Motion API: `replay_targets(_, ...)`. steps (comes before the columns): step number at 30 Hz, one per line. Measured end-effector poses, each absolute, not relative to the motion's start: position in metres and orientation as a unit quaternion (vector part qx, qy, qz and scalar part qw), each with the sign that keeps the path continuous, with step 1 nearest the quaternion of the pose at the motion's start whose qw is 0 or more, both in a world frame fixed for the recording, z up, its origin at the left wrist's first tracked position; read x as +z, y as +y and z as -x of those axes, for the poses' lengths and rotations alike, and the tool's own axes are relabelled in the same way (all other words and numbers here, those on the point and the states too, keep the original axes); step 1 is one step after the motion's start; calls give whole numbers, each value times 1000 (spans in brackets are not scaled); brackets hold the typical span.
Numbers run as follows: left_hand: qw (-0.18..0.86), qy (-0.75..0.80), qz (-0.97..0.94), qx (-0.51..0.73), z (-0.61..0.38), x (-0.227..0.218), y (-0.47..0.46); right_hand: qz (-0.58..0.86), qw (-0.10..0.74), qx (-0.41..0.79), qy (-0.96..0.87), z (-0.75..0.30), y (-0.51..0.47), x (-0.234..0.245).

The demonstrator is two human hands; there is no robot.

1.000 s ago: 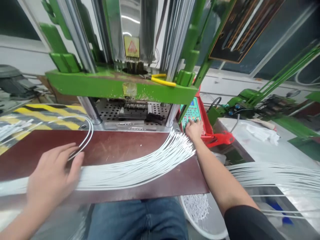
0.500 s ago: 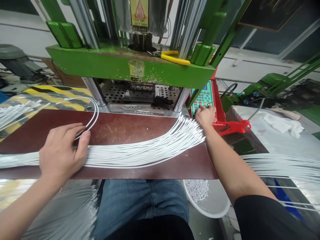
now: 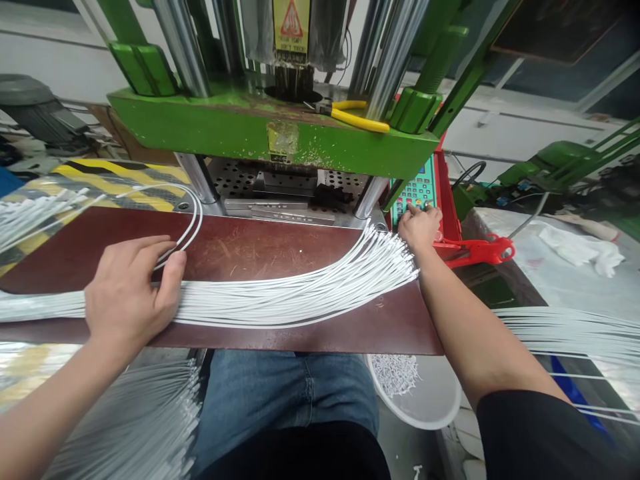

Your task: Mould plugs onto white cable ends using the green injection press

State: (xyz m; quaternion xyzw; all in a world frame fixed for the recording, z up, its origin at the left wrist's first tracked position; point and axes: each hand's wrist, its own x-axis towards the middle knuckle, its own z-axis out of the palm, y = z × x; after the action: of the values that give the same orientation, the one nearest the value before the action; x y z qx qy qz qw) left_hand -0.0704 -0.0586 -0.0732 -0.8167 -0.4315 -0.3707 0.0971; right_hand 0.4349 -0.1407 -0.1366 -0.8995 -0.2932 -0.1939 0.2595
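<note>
A thick bundle of thin white cables (image 3: 300,293) lies across a dark red board (image 3: 260,250) in front of a green press machine (image 3: 270,133). My left hand (image 3: 130,290) rests flat on the left part of the bundle, fingers apart and thumb beside them; a looped white cable (image 3: 193,220) curves out from under its fingertips. My right hand (image 3: 419,227) is reached out to the green keypad (image 3: 415,193) in the red control box, its fingers curled down on the buttons. The cable ends fan out just left of that hand.
Yellow-handled pliers (image 3: 355,117) lie on the press's green plate. A white bucket of cable scraps (image 3: 415,387) stands below the board by my knee. More white cables (image 3: 575,330) stretch over the right bench, others (image 3: 35,213) lie far left. A red handle (image 3: 480,250) sticks out right.
The view has dropped and shifted left, so the press sits higher in frame. My left hand has settled down flat onto the bundle. My right hand has stayed on the keypad.
</note>
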Motion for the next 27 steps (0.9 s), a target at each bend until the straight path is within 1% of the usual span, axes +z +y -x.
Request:
replay_targets(21, 96, -430, 818, -371, 68, -74, -58, 902, 262, -178, -293, -429, -143, -131)
replay_targets(27, 91, -434, 816, -370, 72, -73, -59, 898, 287, -161, -292, -429, -142, -132)
